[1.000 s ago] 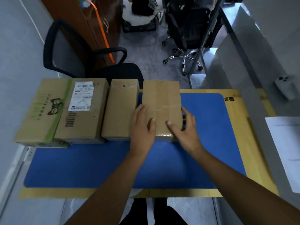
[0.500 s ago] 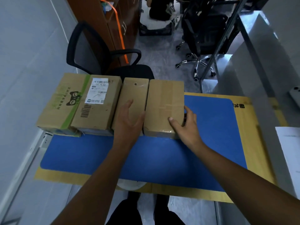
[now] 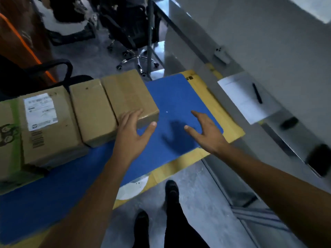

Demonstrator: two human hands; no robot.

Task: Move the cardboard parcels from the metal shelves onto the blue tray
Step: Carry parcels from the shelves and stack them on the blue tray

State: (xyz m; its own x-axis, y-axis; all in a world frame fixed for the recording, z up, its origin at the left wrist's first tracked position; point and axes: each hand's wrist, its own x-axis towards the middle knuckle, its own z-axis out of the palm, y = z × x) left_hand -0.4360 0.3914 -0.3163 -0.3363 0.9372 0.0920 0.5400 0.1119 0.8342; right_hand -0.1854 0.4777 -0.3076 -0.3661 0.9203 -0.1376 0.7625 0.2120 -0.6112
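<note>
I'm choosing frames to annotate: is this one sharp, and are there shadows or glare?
Head view: dim and soft, the label unreadable and the dark things at right smeared; the right hand throws a shadow on the tray; no strong glare.

Numbers four cardboard parcels (image 3: 7,140) (image 3: 50,126) (image 3: 93,111) (image 3: 129,97), one blue tray (image 3: 175,97), one left hand (image 3: 132,129), one right hand (image 3: 206,133), two office chairs (image 3: 35,74) (image 3: 125,24), one sheet of paper (image 3: 240,101) and one pen (image 3: 257,93).

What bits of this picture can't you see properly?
All in the head view:
- green-taped parcel: cut off by the left edge.
- label on the second parcel: print too blurred to read.
- dark thing at far right: motion blur, cannot tell what it is.
</note>
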